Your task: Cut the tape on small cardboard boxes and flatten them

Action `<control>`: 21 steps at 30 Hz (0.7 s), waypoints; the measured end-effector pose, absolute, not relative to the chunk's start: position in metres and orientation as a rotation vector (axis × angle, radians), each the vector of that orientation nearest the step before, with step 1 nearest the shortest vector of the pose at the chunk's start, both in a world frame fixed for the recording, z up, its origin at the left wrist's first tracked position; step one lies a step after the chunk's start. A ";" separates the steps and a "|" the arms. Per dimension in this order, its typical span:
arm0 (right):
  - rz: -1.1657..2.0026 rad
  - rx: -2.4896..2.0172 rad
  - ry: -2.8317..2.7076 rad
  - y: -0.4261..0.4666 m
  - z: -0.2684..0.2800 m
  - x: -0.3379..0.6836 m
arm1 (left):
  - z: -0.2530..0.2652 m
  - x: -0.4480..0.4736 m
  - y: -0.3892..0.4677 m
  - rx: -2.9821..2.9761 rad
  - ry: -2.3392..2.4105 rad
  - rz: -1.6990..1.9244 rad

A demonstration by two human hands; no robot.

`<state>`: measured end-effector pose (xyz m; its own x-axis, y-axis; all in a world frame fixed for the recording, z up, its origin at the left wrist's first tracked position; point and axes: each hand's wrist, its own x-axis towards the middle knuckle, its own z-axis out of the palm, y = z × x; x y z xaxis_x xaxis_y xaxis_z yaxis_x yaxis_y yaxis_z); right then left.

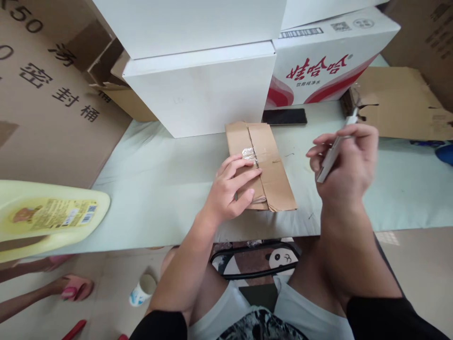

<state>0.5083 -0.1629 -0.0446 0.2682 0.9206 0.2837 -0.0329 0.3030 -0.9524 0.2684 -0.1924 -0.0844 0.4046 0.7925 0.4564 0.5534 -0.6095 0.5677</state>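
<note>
A small brown cardboard box (pixel 278 184) lies on the pale green cloth in front of me, its top seam partly parted and a strip of clear tape (pixel 248 153) across it. My left hand (pixel 235 184) rests on its left flap, fingers stretched out and spread. To the right of the box, in the air, my right hand (pixel 348 158) is closed around a slim white box cutter (pixel 334 156) with its tip pointing up and away. The cutter is apart from the box, and this hand is slightly blurred.
White cartons (pixel 201 89) and a red-printed carton (pixel 318 71) stand behind, a black phone (pixel 285 117) before them. A flattened-looking cardboard box (pixel 399 101) lies right. At left are a yellow jug (pixel 53 217) and a large carton (pixel 53 123). A paper cup (pixel 143 289) and another person's foot (pixel 72 287) are below.
</note>
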 end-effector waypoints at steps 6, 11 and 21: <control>0.950 -1.081 -1.032 -0.160 -0.037 0.540 | -0.080 0.276 -0.198 2.323 1.250 0.949; 0.842 -1.058 -0.995 -0.168 -0.029 0.527 | -0.074 0.292 -0.209 2.347 1.321 0.949; 0.907 -1.193 -1.510 -0.185 -0.022 0.498 | -0.071 0.317 -0.226 2.337 1.394 0.942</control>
<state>0.4980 -0.1851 -0.0217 -0.0480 0.9703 0.2372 0.2459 0.2416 -0.9387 0.3175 -0.2263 -0.0711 0.3288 0.8572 0.3964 0.6876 -0.5050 0.5217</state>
